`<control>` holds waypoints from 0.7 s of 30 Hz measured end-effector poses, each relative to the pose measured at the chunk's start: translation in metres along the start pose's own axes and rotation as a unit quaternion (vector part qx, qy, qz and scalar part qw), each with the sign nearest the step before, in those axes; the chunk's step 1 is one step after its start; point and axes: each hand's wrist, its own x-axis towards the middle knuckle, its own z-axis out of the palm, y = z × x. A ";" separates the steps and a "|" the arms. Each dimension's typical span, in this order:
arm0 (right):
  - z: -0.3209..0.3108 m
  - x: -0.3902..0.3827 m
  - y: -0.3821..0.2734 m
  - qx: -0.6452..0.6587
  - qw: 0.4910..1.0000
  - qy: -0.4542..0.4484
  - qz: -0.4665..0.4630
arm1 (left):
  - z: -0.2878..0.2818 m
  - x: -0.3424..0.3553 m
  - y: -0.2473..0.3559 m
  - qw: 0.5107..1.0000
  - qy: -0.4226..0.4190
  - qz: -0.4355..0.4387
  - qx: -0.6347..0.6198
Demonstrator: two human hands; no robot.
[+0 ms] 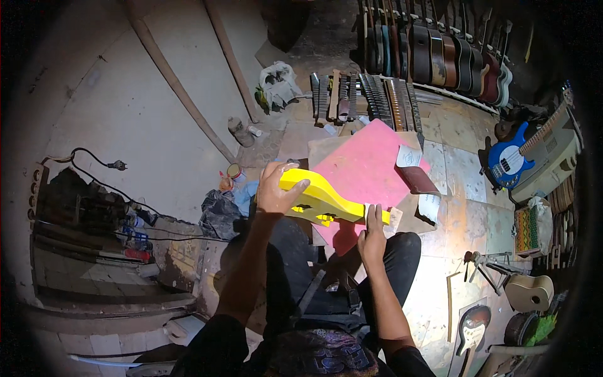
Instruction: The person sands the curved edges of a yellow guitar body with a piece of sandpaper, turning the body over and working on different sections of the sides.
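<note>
A bright yellow solid guitar body point(326, 198) is held up over my lap, tilted with its edge toward me. Cut-out openings show on its near face. My left hand point(276, 191) grips the wide left end, thumb on the near side and fingers over the top. At the narrower right end, my right hand point(373, 239) presses a small pale piece point(368, 211), which looks like sandpaper, against the yellow edge. Two fingers of that hand lie extended over it. Part of the guitar body's far side is hidden.
A pink sheet point(370, 157) lies on the floor ahead, with a curled brown sandpaper sheet point(418, 180) on it. Guitar necks point(380, 94) lie beyond, and a guitar rack point(440, 56) stands behind. A blue bass guitar point(510, 157) leans at right. A black bag point(220, 217) sits at left.
</note>
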 end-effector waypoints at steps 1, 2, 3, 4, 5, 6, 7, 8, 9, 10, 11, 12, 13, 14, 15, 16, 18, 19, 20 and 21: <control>0.001 0.000 -0.001 -0.001 1.000 0.002 -0.006 | 0.000 -0.001 -0.006 1.000 0.005 -0.009 -0.011; 0.002 0.000 -0.001 -0.002 1.000 0.004 -0.011 | 0.000 -0.002 -0.012 1.000 0.010 -0.019 -0.023; 0.003 0.001 -0.001 -0.005 1.000 0.006 -0.017 | 0.001 -0.002 -0.015 0.999 0.015 -0.028 -0.036; 0.003 0.001 -0.002 -0.007 1.000 0.008 -0.022 | 0.001 -0.003 -0.019 0.999 0.021 -0.024 -0.025; 0.004 0.000 -0.003 -0.010 1.000 0.010 -0.027 | 0.001 -0.005 -0.022 0.999 0.027 -0.019 -0.013; 0.004 0.000 -0.003 -0.014 0.999 0.012 -0.030 | 0.000 -0.004 -0.016 0.999 0.031 -0.016 -0.003; 0.004 -0.001 -0.004 -0.017 0.999 0.013 -0.030 | 0.000 -0.005 -0.010 0.999 0.028 -0.023 0.023; 0.004 -0.002 -0.006 -0.020 0.999 0.013 -0.029 | -0.001 -0.006 -0.003 0.998 0.026 -0.030 0.049; 0.004 -0.002 -0.008 -0.021 0.999 0.014 -0.030 | -0.003 -0.006 0.006 0.996 0.024 -0.037 0.076; 0.005 -0.003 -0.008 -0.027 0.999 0.015 -0.031 | -0.004 -0.007 0.008 0.996 0.026 -0.045 0.078; 0.006 -0.003 -0.008 -0.032 0.999 0.017 -0.033 | -0.004 -0.008 0.009 0.995 0.029 -0.054 0.080; 0.008 -0.004 -0.008 -0.035 0.999 0.017 -0.035 | -0.007 -0.009 0.009 0.994 0.032 -0.062 0.085; 0.009 -0.004 -0.009 -0.036 0.998 0.021 -0.041 | -0.008 -0.010 0.007 0.995 0.027 -0.070 0.072; 0.009 -0.004 -0.010 -0.036 0.998 0.025 -0.047 | -0.008 -0.012 0.002 0.995 0.023 -0.077 0.060; 0.009 -0.004 -0.011 -0.037 0.997 0.030 -0.053 | -0.009 -0.013 -0.002 0.995 0.018 -0.084 0.047; 0.008 -0.003 -0.013 -0.037 0.998 0.023 -0.044 | -0.011 -0.013 -0.006 0.996 0.006 -0.080 0.026; 0.005 -0.003 -0.016 -0.039 0.999 0.011 -0.025 | -0.016 -0.012 -0.014 0.997 -0.017 -0.073 -0.017; 0.006 -0.002 -0.016 -0.043 0.999 0.015 -0.028 | -0.016 -0.012 -0.018 0.998 -0.018 -0.062 -0.025; 0.007 -0.002 -0.014 -0.046 0.998 0.018 -0.030 | -0.016 -0.012 -0.023 0.998 -0.019 -0.051 -0.033; 0.007 -0.001 -0.012 -0.051 0.998 0.022 -0.032 | -0.015 -0.012 -0.025 0.998 -0.020 -0.040 -0.043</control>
